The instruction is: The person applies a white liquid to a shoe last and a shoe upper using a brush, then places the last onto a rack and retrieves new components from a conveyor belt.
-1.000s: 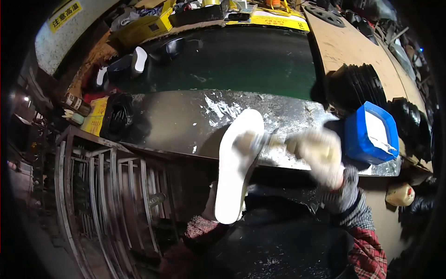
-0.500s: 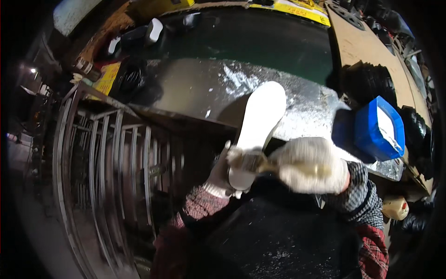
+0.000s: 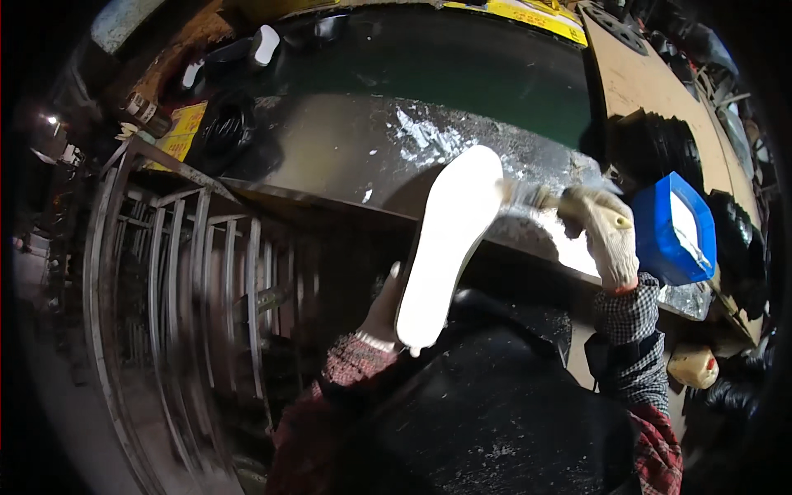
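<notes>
A shoe sole [image 3: 450, 239], its upturned face coated white, is held lengthwise in front of me, its wide end away from me. My left hand [image 3: 384, 305], in a pale knit glove, grips it from the left and beneath near the close end; most of its fingers are hidden under the sole. A paint brush [image 3: 532, 196] is held in my right hand [image 3: 609, 235], also gloved, with the fingers wrapped round its handle. The blurred bristles meet the sole's right edge near the wide end. White liquid fills part of a blue plastic container [image 3: 648, 223] right beside my right hand.
A metal-topped bench [image 3: 330, 148] with white smears lies ahead, a dark green belt [image 3: 445, 74] beyond it. Stacked black soles [image 3: 656, 148] sit at right. A metal rack [image 3: 181, 280] stands at left. Farther off are white-coated soles [image 3: 266, 45]. A cream jug [image 3: 695, 367] is low at right.
My right hand with the brush has moved up and right, from the sole's near part to the right edge of its wide end. The left hand still holds the sole.
</notes>
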The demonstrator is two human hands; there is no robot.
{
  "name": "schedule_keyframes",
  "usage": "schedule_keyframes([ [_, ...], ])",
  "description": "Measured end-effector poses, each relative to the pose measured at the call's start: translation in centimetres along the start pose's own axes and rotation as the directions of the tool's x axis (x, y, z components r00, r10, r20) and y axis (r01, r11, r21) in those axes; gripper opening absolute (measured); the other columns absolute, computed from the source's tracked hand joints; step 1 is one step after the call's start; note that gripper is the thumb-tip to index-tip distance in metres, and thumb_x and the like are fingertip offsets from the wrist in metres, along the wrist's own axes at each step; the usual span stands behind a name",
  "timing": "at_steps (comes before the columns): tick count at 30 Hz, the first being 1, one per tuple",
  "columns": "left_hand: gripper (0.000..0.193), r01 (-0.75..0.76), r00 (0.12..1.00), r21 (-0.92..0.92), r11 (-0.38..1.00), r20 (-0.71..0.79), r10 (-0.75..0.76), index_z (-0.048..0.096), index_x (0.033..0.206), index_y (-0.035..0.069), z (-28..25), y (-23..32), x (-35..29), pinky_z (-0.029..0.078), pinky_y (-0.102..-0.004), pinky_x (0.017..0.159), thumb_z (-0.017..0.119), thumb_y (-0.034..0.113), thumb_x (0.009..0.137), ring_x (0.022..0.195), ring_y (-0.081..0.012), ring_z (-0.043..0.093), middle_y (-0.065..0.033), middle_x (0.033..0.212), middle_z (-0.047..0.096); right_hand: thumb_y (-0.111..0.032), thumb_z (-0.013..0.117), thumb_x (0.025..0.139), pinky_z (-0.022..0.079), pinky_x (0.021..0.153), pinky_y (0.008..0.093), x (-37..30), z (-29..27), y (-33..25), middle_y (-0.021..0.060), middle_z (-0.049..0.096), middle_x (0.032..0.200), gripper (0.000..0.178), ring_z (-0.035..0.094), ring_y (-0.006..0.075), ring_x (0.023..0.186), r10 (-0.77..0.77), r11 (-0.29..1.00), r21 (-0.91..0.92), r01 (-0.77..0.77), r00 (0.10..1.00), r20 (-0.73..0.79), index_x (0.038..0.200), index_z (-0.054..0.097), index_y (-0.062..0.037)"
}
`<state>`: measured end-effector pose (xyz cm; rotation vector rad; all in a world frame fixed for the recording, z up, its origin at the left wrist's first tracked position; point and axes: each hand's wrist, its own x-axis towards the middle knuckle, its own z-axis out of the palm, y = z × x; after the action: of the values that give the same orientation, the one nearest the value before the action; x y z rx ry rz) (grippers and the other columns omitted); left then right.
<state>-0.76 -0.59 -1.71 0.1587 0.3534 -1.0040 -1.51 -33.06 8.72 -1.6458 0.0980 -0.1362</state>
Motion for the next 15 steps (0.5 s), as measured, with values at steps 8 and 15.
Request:
schedule_keyframes([
  [8,0.078,-0.070,0.973,0.181,0.981,0.231,0.027,0.035,0.149,0.010,-4.9,1.4,-0.7,0.057,-0.0498,0.081,0.041,0.066,0.094,0.104,-0.0348,0.065,-0.0198,0.136,0.053,0.001,0.075,0.077,0.052,0.075,0.0336,-2.8,2.7,-5.1,0.0125,0.062,0.093,0.032,0.062,0.0255,0.087,-0.150,0.829,-0.434,0.353,0.888,0.435,0.108,0.068,-0.0003],
  [15,0.065,0.114,0.915,-0.008,0.993,0.389,-0.102,0.035,0.149,0.010,-6.5,1.7,-0.7,0.045,-0.0468,0.104,0.045,0.051,0.099,0.126,-0.0314,0.052,-0.0143,0.142,0.050,-0.003,0.069,0.084,0.054,0.065,0.0346,4.9,1.5,-6.2,0.0124,0.061,0.090,0.028,0.064,0.0256,0.080,-0.320,0.588,-0.614,0.527,0.849,0.421,0.112,0.068,-0.0084],
])
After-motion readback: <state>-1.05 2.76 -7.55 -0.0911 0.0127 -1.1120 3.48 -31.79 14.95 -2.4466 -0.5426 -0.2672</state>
